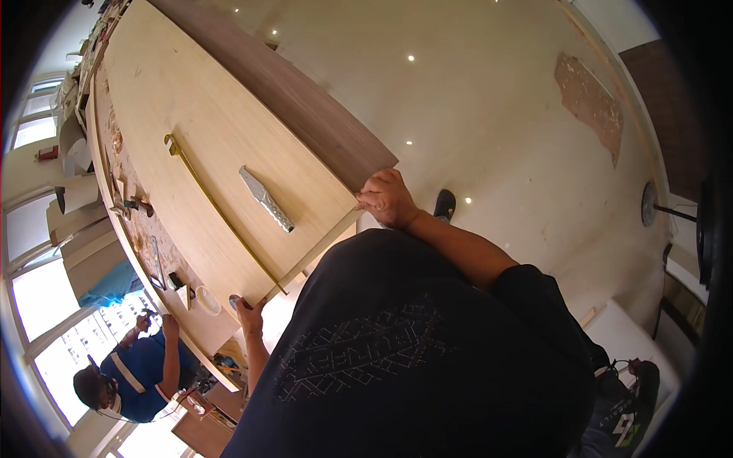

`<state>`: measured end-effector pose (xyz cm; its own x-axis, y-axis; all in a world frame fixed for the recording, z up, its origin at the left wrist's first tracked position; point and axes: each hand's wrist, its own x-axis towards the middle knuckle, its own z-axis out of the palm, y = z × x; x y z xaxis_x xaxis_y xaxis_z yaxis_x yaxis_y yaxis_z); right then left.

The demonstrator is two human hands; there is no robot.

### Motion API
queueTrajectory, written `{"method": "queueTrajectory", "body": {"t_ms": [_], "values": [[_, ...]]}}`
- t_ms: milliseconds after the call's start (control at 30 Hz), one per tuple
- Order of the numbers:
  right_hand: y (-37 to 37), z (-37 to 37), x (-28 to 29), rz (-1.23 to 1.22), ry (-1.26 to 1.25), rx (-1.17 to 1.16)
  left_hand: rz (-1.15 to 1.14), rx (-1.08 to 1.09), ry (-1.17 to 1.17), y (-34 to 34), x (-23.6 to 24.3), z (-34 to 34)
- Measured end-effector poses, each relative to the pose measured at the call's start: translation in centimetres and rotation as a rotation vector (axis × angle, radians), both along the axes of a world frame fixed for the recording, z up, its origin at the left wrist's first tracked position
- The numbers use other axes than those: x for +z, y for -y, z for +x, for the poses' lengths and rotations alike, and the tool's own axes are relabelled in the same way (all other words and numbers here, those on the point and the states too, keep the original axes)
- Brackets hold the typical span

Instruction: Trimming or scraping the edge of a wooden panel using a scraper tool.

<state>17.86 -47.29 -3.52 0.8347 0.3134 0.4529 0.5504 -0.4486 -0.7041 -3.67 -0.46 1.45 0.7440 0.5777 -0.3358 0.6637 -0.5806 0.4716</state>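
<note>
Two bare hands grip the near end of a long, pale wood panel [206, 130], smooth-faced with a darker brown strip along its right edge. The right hand [388, 198] is closed over the panel's near right corner, fingers curled on the edge. The left hand [248, 313] clamps the near left corner, though its fingers are partly hidden under the board. The panel's long axis runs from the person away toward the far left. On it lie a thin brass-coloured rail [221, 214], running lengthwise, and a grey, textured metal bar [266, 198], slightly angled. The person's dark shirt [412, 351] covers the lower view. A co-worker in blue [137, 370] stands lower left, beside a cluttered workbench [137, 221] whose small items are hard to make out.
</note>
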Motion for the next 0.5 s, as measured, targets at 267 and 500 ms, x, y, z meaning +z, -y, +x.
{"method": "queueTrajectory", "body": {"t_ms": [267,500], "values": [[-0.1,0.1,0.0,-0.033,-0.001,0.001,-0.003,0.054,0.004,0.5,0.1,-0.2],[-0.3,0.1,0.1,-0.026,0.014,-0.018,-0.124,0.075,0.116,-0.5,-0.9,-0.7]]}}
